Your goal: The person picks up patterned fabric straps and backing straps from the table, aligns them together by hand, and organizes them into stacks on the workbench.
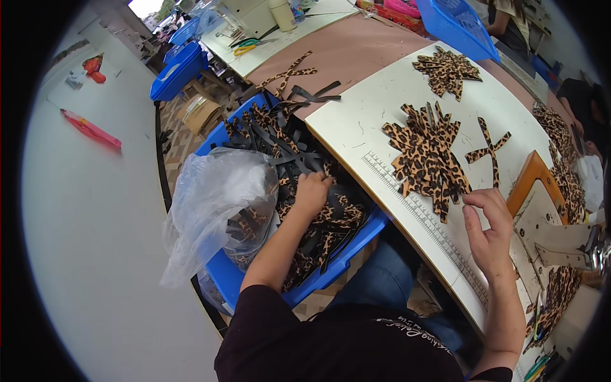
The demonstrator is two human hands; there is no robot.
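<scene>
My left hand is down in a blue plastic basket, its fingers closed among leopard-print and black fabric strips. What it grips is hidden in the heap. Over the white table my right hand hovers with bent fingers, thumb and forefinger apart and nothing seen between them. Its fingertips are close to the lower right edge of a fanned pile of leopard-print strips. Beyond that pile lies a smaller leopard-print bundle. A few crossed leopard-print strips lie to the right.
A clear plastic bag covers the basket's left part. Ruler markings run along the table's near edge. At right stand a sewing machine and leopard-print fabric. Crossed strips lie farther back. A white panel fills the left.
</scene>
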